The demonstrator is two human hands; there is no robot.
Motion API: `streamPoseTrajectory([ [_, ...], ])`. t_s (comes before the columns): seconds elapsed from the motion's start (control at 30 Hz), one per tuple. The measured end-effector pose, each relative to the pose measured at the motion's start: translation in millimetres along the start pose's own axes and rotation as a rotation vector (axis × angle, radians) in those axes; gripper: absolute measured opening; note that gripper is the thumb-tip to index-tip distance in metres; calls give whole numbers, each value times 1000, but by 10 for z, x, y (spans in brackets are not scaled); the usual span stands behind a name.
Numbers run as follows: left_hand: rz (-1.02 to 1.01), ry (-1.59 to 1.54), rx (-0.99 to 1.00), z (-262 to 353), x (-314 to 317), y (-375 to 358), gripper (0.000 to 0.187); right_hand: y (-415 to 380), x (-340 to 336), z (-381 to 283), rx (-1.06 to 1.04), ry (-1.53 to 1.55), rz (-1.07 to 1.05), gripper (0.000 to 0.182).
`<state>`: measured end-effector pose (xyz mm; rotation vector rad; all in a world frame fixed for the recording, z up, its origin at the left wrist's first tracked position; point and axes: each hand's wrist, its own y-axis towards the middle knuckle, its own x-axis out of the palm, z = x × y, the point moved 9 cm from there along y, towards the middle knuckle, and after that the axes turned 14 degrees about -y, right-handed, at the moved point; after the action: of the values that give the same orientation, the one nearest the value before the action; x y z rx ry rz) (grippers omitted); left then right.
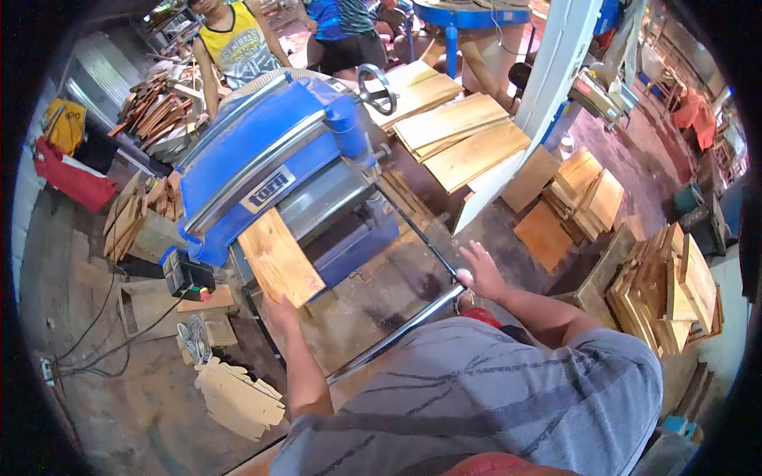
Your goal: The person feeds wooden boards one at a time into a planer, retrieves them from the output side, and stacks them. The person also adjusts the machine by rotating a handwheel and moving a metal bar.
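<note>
Step in hand: a wooden board (279, 266) is being fed into the blue thickness planer (274, 159); by judgement the pass is at its start or middle, since most of the board is seen outside the machine.
Board position: it lies flat on the planer's bed, its far end under the blue housing at 11 o'clock, its near end jutting out toward 5 o'clock.
Left hand (279, 311): it is set against the near end of the board, touching it; whether the fingers are curled under or laid flat cannot be told.
Right hand (479, 270): it is held open with fingers spread, pinching nothing, just above the top of a metal bar (397, 337) that runs down toward 7 o'clock.
Surroundings: stacked planks (456, 135) are seen at 1 o'clock of the planer, more piles (667, 289) at 3 o'clock; another person in a yellow shirt (236, 44) stands beyond the machine at 12 o'clock.
Next move, as judged: a steady, straight push along the board's length is called for, with the left hand kept clear of the planer's mouth.
</note>
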<state>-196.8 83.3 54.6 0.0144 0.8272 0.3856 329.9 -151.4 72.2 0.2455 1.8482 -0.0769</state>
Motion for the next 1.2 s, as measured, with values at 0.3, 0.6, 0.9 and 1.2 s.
streamPoseTrajectory([
  [0.3,-424,-180,586,2602,1662,-1076,36,726,761,1522,207,205,-181,72],
  [0.6,-475,77,513,3495,3062,-1092,20,1815,1765,2155,143,315,-337,70],
  [0.9,-399,160,472,3468,3225,-1043,11,4235,1731,2040,-1,63,-198,63],
  [1.2,-443,236,414,3397,3284,-1006,8,5460,2225,1710,-440,-602,-132,52],
])
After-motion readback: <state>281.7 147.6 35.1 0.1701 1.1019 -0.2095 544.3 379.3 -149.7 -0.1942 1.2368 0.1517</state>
